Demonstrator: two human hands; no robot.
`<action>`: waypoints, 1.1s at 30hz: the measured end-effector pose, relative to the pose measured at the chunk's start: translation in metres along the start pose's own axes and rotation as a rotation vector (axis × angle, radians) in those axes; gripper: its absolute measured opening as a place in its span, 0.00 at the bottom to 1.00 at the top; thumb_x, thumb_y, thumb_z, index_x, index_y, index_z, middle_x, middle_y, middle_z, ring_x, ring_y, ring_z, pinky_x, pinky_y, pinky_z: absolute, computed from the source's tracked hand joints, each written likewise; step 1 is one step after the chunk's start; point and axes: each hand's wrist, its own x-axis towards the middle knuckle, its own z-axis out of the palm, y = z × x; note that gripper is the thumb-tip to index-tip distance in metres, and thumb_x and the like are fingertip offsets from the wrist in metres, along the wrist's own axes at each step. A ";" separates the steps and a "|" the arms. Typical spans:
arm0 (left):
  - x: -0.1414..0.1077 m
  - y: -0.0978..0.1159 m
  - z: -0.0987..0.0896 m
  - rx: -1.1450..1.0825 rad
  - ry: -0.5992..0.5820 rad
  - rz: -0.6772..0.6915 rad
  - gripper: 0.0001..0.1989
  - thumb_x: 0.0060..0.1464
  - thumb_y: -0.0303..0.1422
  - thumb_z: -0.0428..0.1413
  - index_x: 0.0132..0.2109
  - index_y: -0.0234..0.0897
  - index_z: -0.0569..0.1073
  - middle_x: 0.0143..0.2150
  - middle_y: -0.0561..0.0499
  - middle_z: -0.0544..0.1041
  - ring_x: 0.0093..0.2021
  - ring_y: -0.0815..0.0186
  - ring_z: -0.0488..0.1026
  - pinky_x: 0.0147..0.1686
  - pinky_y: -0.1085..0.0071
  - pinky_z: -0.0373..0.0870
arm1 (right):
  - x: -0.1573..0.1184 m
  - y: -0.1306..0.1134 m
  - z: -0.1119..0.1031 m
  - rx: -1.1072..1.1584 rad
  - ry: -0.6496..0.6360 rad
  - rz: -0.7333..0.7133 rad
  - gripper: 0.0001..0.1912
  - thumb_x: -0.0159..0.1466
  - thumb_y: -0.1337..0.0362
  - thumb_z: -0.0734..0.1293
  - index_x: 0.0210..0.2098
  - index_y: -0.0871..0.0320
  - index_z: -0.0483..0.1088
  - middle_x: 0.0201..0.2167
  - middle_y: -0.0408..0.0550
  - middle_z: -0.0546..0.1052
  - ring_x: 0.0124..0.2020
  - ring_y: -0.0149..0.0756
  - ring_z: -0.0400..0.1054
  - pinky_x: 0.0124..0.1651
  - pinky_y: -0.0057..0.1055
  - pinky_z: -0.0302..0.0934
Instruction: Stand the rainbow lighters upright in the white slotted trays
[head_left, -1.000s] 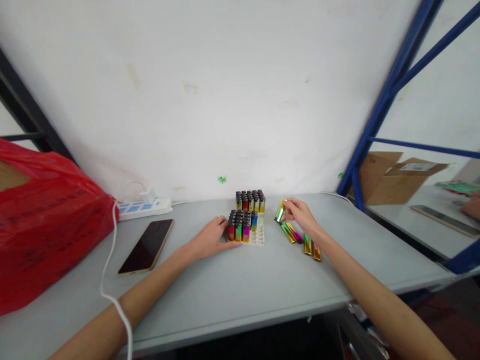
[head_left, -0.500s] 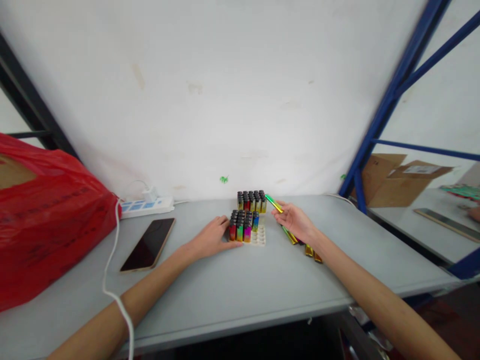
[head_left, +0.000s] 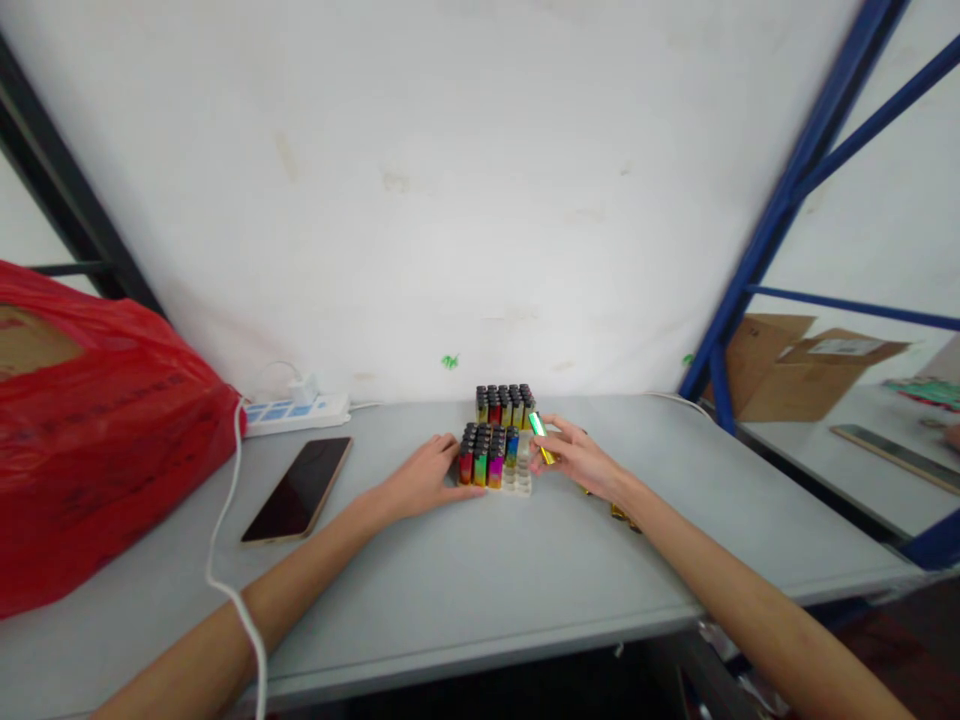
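A white tray [head_left: 519, 488] with round-edged slots stands on the table, its left part filled with upright lighters [head_left: 481, 462] in shiny red, green, pink and blue. My left hand [head_left: 425, 474] is closed around the tray's left side, thumb along the front edge and fingers behind. Over the tray's right slots, my right hand [head_left: 574, 455] pinches a green and gold lighter [head_left: 541, 438], tilted. Behind stands a second block of upright lighters [head_left: 504, 405] with black tops. Gold lighters [head_left: 619, 512] lie on the table, partly hidden under my right wrist.
On the left are a phone [head_left: 298, 490], a white power strip [head_left: 296, 412], a white cable [head_left: 225, 530] and a red plastic bag [head_left: 112, 460]. A blue rack post [head_left: 750, 250] and cardboard box [head_left: 795, 370] stand at right, near another person's hand [head_left: 951, 436].
My right hand has moved left and slightly down, bringing the green and gold lighter from beside the rear block to above the tray's right slots. My left hand stays in place.
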 end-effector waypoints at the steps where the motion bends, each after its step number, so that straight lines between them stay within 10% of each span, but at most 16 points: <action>1: 0.000 0.000 0.000 0.012 -0.009 -0.003 0.30 0.57 0.61 0.61 0.49 0.39 0.78 0.50 0.41 0.78 0.52 0.47 0.75 0.56 0.53 0.74 | 0.001 0.002 0.001 -0.022 0.005 -0.003 0.23 0.59 0.55 0.79 0.47 0.53 0.67 0.35 0.41 0.79 0.29 0.34 0.76 0.33 0.32 0.70; 11: 0.000 0.002 -0.001 0.010 -0.003 -0.009 0.31 0.56 0.63 0.61 0.47 0.39 0.78 0.49 0.40 0.78 0.50 0.47 0.75 0.55 0.52 0.74 | 0.008 0.012 0.004 -0.083 0.072 0.169 0.33 0.63 0.29 0.63 0.30 0.54 0.61 0.18 0.30 0.52 0.17 0.23 0.39 0.20 0.23 0.34; 20: 0.000 0.002 -0.001 0.020 -0.014 -0.013 0.32 0.57 0.63 0.59 0.46 0.37 0.77 0.49 0.39 0.77 0.50 0.47 0.75 0.55 0.51 0.74 | 0.009 0.019 0.007 -0.242 0.280 0.107 0.27 0.68 0.43 0.58 0.20 0.53 0.52 0.16 0.35 0.51 0.18 0.25 0.38 0.20 0.25 0.37; 26: 0.000 0.002 -0.001 0.009 -0.002 -0.009 0.31 0.56 0.63 0.61 0.46 0.39 0.78 0.48 0.41 0.78 0.49 0.48 0.75 0.55 0.53 0.74 | 0.010 0.017 0.004 -0.225 0.210 0.044 0.31 0.65 0.32 0.62 0.26 0.54 0.63 0.18 0.34 0.52 0.18 0.26 0.41 0.22 0.26 0.38; 33: 0.000 0.002 -0.002 0.026 -0.013 -0.008 0.30 0.57 0.62 0.60 0.47 0.39 0.78 0.49 0.41 0.78 0.50 0.47 0.75 0.55 0.53 0.74 | 0.010 0.014 0.005 -0.483 0.154 -0.209 0.32 0.68 0.31 0.61 0.36 0.54 0.72 0.25 0.41 0.69 0.26 0.35 0.64 0.32 0.32 0.61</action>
